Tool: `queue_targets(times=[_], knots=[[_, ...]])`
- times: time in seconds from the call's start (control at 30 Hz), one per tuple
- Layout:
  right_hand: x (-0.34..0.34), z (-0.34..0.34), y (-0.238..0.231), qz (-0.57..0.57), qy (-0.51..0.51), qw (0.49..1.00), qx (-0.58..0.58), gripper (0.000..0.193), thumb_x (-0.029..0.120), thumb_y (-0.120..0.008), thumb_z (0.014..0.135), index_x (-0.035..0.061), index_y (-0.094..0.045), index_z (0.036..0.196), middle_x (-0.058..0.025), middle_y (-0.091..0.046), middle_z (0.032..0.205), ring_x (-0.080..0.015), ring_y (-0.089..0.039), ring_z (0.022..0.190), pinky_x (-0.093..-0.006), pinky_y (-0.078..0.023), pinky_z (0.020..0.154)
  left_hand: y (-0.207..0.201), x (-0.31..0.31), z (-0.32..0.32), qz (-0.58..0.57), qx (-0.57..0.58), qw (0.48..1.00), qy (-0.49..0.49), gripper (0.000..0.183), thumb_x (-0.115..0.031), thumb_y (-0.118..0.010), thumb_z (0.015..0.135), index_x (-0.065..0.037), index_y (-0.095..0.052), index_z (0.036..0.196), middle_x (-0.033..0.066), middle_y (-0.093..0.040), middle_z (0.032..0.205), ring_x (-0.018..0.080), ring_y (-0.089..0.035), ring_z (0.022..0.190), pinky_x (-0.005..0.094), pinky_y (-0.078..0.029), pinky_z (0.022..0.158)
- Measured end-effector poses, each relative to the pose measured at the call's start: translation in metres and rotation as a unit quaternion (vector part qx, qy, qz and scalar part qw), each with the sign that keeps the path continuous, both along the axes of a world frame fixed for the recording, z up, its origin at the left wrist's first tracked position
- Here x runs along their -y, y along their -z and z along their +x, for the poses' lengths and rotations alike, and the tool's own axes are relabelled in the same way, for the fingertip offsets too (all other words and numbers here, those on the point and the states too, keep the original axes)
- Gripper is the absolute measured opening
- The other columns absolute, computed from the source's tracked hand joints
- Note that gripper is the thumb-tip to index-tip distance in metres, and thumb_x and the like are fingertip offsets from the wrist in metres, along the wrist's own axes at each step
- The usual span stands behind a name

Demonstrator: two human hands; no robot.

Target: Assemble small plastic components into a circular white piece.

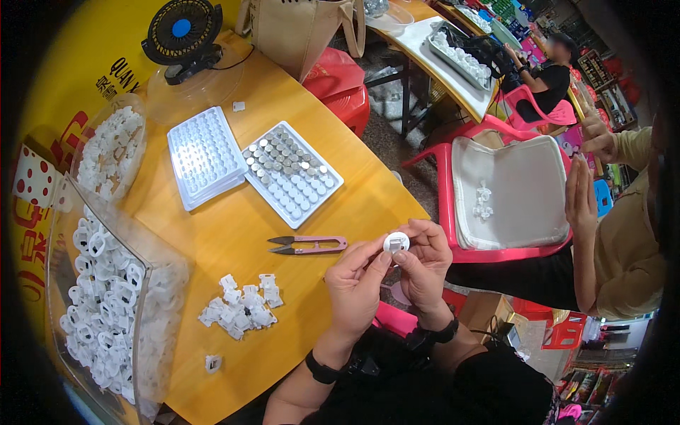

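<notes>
My left hand (358,280) and my right hand (425,262) meet just off the table's near edge, both pinching a small round white plastic part (396,243) between fingertips. A silvery piece shows in its middle. On the orange table (234,234), a pile of white plastic clips (241,306) lies left of my left hand. Pink thread snips (308,245) rest just beyond my hands. Farther back sits a white tray of round coin cells (292,172), partly filled, beside a second white gridded tray (205,156).
A clear box (106,297) full of white plastic parts stands at the left, a round tub (110,149) of them behind it. A black desk fan (181,35) is at the back. A pink chair (506,198) with a white cushion and another person's hands (584,191) are at the right.
</notes>
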State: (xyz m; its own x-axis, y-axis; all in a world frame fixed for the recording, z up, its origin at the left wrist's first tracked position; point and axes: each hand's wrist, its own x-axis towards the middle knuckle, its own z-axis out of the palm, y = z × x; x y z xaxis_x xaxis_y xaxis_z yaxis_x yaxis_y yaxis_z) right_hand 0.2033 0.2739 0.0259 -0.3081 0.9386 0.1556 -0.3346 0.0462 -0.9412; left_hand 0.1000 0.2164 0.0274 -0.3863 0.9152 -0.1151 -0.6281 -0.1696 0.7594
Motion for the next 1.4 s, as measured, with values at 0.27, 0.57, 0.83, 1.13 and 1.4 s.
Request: queue_targets(times=[0.27, 0.57, 0.83, 1.13, 1.4], knots=[[-0.0001, 0.0005, -0.0016, -0.017, -0.003, 1.0, -0.005, 0.048, -0.007, -0.067, 0.079, -0.0021, -0.046, 0.122, -0.0122, -0.06, 0.108, -0.017, -0.059, 0.099, -0.0288, -0.047, 0.087, -0.0018, -0.0005, -0.0011, 0.007, -0.021, 1.0, -0.006, 0.025, 0.004, -0.056, 0.089, 0.008, -0.06, 0.114, 0.009, -0.06, 0.105, 0.0149, -0.061, 0.093, 0.0251, -0.051, 0.081], [-0.0002, -0.0012, -0.003, -0.007, -0.008, 1.0, -0.015, 0.044, -0.007, -0.065, 0.081, -0.0024, -0.047, 0.12, -0.013, -0.06, 0.108, -0.0174, -0.061, 0.097, -0.027, -0.051, 0.083, -0.0037, -0.0011, -0.0007, 0.009, -0.012, 1.0, -0.005, 0.026, 0.006, -0.057, 0.089, 0.008, -0.061, 0.114, 0.008, -0.059, 0.102, 0.0117, -0.059, 0.093, 0.0222, -0.047, 0.082], [-0.0003, -0.0012, -0.0015, -0.002, 0.0, 1.0, -0.016, 0.042, -0.008, -0.063, 0.081, -0.0029, -0.048, 0.119, -0.013, -0.061, 0.107, -0.0167, -0.061, 0.097, -0.0272, -0.05, 0.083, -0.0044, -0.001, 0.0006, 0.014, -0.022, 1.0, -0.009, 0.027, 0.006, -0.057, 0.089, 0.008, -0.06, 0.115, 0.0086, -0.06, 0.104, 0.0127, -0.059, 0.095, 0.0222, -0.047, 0.084], [-0.0006, -0.0005, -0.0009, -0.009, 0.01, 1.0, -0.015, 0.035, -0.008, -0.062, 0.081, -0.0044, -0.052, 0.115, -0.0127, -0.063, 0.104, -0.016, -0.062, 0.093, -0.0276, -0.05, 0.081, -0.0056, 0.0004, 0.0016, 0.007, -0.004, 1.0, 0.006, 0.029, 0.006, -0.056, 0.089, 0.009, -0.058, 0.118, 0.0097, -0.059, 0.106, 0.0151, -0.061, 0.097, 0.0252, -0.05, 0.085], [-0.0046, 0.001, -0.002, -0.03, 0.006, 0.998, -0.054, 0.029, -0.007, -0.062, 0.082, -0.0048, -0.056, 0.11, -0.0135, -0.065, 0.099, -0.0164, -0.064, 0.086, -0.0269, -0.054, 0.073, 0.0008, 0.0009, 0.0027, 0.03, -0.041, 0.999, 0.005, 0.03, 0.007, -0.057, 0.088, 0.007, -0.059, 0.118, 0.0094, -0.059, 0.105, 0.0148, -0.061, 0.095, 0.0257, -0.049, 0.086]])
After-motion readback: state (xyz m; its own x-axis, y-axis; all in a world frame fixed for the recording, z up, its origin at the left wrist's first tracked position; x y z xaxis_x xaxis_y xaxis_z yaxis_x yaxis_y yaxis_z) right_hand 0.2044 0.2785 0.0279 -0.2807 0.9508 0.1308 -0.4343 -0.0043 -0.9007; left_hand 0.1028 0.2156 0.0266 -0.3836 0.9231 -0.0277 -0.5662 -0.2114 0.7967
